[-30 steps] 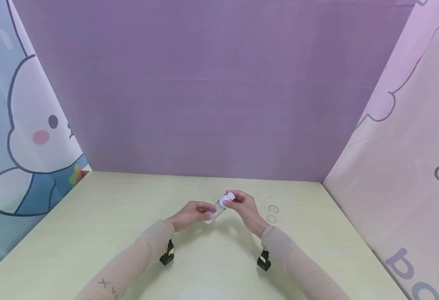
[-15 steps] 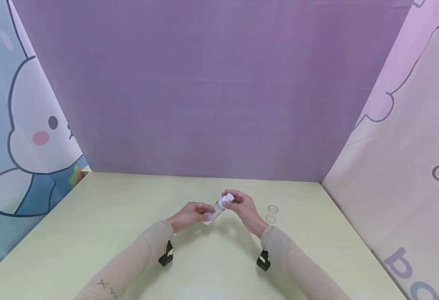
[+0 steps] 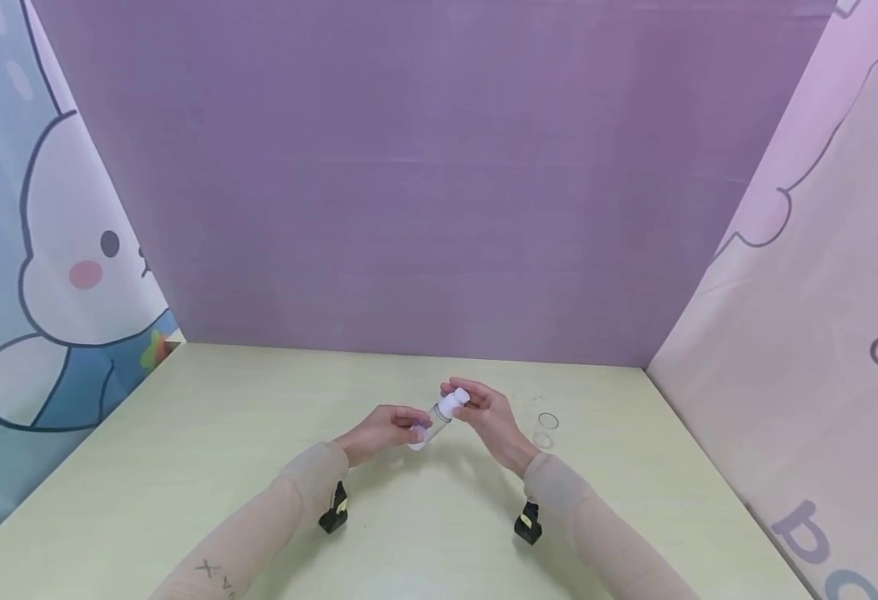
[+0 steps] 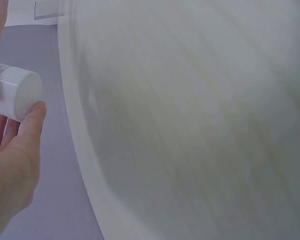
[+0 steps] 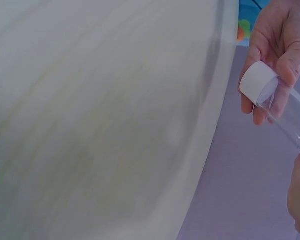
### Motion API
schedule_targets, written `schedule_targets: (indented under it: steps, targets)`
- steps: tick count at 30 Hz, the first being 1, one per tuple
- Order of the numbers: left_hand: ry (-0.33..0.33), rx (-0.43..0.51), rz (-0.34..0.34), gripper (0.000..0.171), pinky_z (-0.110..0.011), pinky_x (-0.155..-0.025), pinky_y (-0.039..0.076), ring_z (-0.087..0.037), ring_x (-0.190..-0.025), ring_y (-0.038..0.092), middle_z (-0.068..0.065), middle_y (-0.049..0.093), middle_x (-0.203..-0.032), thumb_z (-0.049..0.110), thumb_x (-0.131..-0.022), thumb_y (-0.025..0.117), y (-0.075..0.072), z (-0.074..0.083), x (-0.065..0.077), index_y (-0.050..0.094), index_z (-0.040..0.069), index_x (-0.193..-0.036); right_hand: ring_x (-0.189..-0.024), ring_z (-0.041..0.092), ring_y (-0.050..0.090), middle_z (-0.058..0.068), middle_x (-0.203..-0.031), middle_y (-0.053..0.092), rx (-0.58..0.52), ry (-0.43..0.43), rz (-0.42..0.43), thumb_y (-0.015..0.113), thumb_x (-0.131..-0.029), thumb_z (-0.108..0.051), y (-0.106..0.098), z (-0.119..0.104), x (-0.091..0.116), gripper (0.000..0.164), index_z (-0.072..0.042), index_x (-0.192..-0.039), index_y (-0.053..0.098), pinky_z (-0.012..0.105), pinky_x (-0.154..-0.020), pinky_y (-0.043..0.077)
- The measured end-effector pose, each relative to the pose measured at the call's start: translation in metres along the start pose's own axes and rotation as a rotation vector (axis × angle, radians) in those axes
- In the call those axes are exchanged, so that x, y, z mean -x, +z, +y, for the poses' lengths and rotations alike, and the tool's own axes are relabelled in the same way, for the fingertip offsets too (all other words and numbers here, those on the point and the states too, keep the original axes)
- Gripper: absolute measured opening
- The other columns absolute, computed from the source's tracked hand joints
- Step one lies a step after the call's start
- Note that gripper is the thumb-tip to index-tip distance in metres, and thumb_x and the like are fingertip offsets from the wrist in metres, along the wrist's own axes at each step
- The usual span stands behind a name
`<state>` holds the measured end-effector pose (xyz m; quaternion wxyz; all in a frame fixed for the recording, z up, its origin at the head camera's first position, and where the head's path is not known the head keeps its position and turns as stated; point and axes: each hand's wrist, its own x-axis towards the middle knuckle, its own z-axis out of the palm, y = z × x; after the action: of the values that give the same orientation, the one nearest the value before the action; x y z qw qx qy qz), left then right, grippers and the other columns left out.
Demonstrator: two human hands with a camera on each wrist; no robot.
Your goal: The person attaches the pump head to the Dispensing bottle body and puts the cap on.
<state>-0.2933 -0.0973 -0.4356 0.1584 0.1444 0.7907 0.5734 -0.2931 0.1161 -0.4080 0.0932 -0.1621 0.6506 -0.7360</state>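
Observation:
A small clear bottle (image 3: 437, 423) with white ends is held tilted above the table between both hands. My left hand (image 3: 378, 429) grips the white cap at its lower left end; the right wrist view shows that cap (image 5: 258, 83) under the left thumb, with the see-through body (image 5: 292, 114) running from it. At the upper right end is a stepped white top (image 3: 451, 405). My right hand (image 3: 493, 421) has its thumb against the side of this top, its other fingers raised behind it. In the left wrist view, the left fingertip lies by the cap's flat face (image 4: 29, 95).
A clear, open cylinder (image 3: 545, 431) like a small cup stands on the pale table (image 3: 183, 467), right of the right hand. A faint thin item (image 3: 537, 397) lies behind it. A purple wall (image 3: 408, 208) closes the far side, printed curtains the left and right.
The right hand's fingers have loosened slightly and the thumb has slid toward the side of the white top. The left hand and the bottle stay almost where they were.

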Motion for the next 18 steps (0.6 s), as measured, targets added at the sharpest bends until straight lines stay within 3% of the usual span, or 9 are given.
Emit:
schedule_targets:
  steps: [18]
  targets:
    - [0.004, -0.014, -0.006, 0.031, -0.040, -0.093, 0.047, -0.023, -0.110, 0.053, -0.012, 0.056, -0.126, 0.020, -0.088, 0.062, 0.0009, 0.0015, 0.0015, 0.061, 0.010, -0.117, -0.113, 0.018, 0.057, 0.017, -0.125, 0.057, 0.015, -0.007, 0.055, 0.057, -0.084, 0.007, 0.0010, 0.0012, 0.0000, 0.042, 0.001, -0.125, 0.051, 0.029, -0.094, 0.046]
